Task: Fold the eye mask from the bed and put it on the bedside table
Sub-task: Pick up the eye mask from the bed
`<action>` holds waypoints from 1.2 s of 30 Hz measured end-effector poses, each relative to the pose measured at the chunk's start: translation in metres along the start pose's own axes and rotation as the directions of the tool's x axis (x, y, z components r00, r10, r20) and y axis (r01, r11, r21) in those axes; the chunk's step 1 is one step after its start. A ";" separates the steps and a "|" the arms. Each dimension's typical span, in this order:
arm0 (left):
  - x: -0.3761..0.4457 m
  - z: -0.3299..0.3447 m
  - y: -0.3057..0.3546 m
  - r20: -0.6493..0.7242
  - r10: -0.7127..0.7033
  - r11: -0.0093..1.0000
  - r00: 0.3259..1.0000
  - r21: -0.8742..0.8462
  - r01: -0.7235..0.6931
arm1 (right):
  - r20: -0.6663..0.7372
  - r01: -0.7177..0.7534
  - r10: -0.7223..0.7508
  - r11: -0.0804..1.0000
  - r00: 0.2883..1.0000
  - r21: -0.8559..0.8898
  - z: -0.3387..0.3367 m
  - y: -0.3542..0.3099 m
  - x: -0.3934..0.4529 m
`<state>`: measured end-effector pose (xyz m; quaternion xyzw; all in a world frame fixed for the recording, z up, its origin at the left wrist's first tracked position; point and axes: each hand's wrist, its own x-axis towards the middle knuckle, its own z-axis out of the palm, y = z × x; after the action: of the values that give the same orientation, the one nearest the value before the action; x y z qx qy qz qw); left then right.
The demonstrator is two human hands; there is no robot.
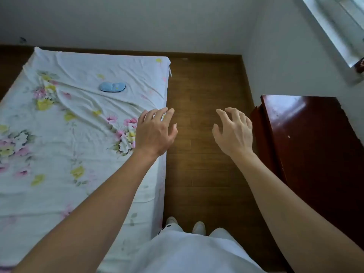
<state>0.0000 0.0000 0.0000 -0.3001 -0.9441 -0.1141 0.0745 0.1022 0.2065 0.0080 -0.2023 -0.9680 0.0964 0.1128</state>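
A light blue eye mask [112, 87] lies flat and unfolded on the bed [59, 134], toward its far end. The bed has a white sheet with a flower print. A dark red glossy bedside table [315, 138] stands at the right. My left hand [154, 132] hovers over the bed's right edge, fingers spread, holding nothing, well short of the mask. Over the floor beside the table's left edge is my right hand [234, 131], also spread and empty.
A strip of brown wooden floor [201, 107] runs between bed and table, where my feet [186, 225] stand. White walls close the far side and the right. A window [338, 22] is at the upper right.
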 end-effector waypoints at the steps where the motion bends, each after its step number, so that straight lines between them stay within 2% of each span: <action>1: 0.001 0.000 -0.004 0.010 0.006 1.000 1.000 -0.012 -0.006 | 0.001 -0.001 0.001 1.000 1.000 0.010 0.002 -0.002 0.001; 10: 0.030 0.003 -0.027 -0.042 0.042 0.999 0.998 -0.022 -0.043 | -0.014 -0.054 0.054 0.998 0.998 -0.009 0.009 -0.022 0.021; 21: 0.105 0.017 -0.039 0.001 0.033 0.999 0.999 -0.009 -0.033 | -0.028 -0.046 0.046 0.999 0.999 0.004 0.026 -0.019 0.094; 28: 0.194 0.042 -0.031 0.018 0.007 1.000 1.000 0.013 -0.007 | -0.008 -0.035 0.035 0.999 0.999 0.037 0.050 0.005 0.187; 36: 0.340 0.081 -0.011 0.033 -0.064 0.998 0.997 0.032 0.063 | 0.007 0.011 -0.012 0.999 1.000 0.050 0.065 0.060 0.336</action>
<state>-0.2874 0.1997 -0.0086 -0.2708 -0.9559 -0.0967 0.0594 -0.1923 0.3900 -0.0079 -0.1934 -0.9669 0.1207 0.1147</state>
